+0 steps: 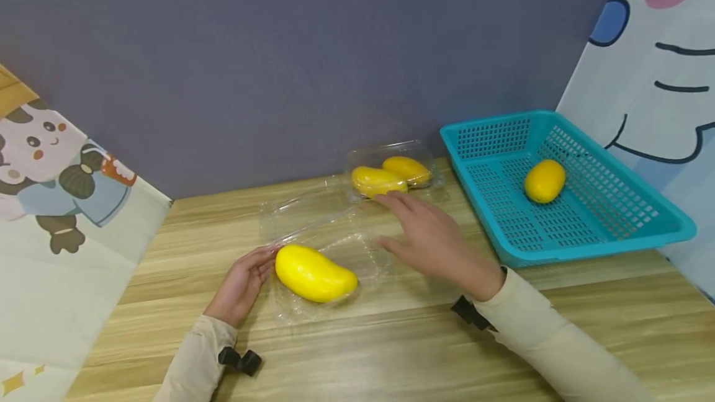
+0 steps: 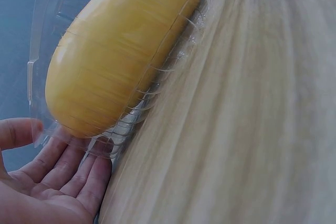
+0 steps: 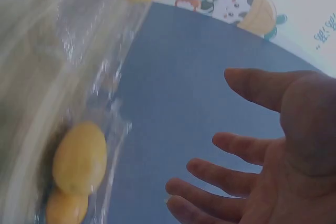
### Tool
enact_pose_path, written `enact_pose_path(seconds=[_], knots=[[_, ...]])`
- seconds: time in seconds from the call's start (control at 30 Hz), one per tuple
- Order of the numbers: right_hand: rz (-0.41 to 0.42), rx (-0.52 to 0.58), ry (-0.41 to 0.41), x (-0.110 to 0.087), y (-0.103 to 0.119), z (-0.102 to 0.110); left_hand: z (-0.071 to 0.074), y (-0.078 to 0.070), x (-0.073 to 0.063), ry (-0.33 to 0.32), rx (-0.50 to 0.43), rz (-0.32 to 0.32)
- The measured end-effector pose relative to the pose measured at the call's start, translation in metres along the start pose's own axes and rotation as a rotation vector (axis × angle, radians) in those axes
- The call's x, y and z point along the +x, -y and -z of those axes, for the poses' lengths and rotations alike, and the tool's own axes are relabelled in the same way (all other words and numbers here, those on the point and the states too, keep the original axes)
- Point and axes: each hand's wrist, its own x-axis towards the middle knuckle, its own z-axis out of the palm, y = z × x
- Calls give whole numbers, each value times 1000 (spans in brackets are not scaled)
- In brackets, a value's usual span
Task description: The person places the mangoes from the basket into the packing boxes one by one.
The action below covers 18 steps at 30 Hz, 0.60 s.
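Head view, from the left: a cartoon-printed panel borders the wooden table. Next comes the left hand, thumb and fingers partly closed on the left end of a clear container. In this container lies a large yellow mango, on its side, with a clear flap spread behind it. Farther back, by the grey wall, a second clear container holds two yellow mangoes side by side. The right hand hangs in front of that, fingers spread, thumb well apart, gripping nothing. At the right stands a teal basket with one yellow fruit on its slotted floor, beside another printed panel
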Motion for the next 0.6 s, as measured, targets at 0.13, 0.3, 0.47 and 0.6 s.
enact_pose_path(seconds=[0.13, 0.3, 0.47, 0.6], knots=[[-46, -19, 22, -3, -19, 13, 0, 1, -1, 1, 1, 3], [-106, 18, 26, -7, -45, 33, 0, 0, -1, 4, 0, 1], [-142, 26, 20, -9, -64, 52, -1, 0, 0, 1, -5, -2], [-173, 9, 6, -11, -75, 64, -1, 0, 0, -2, -14, 0]])
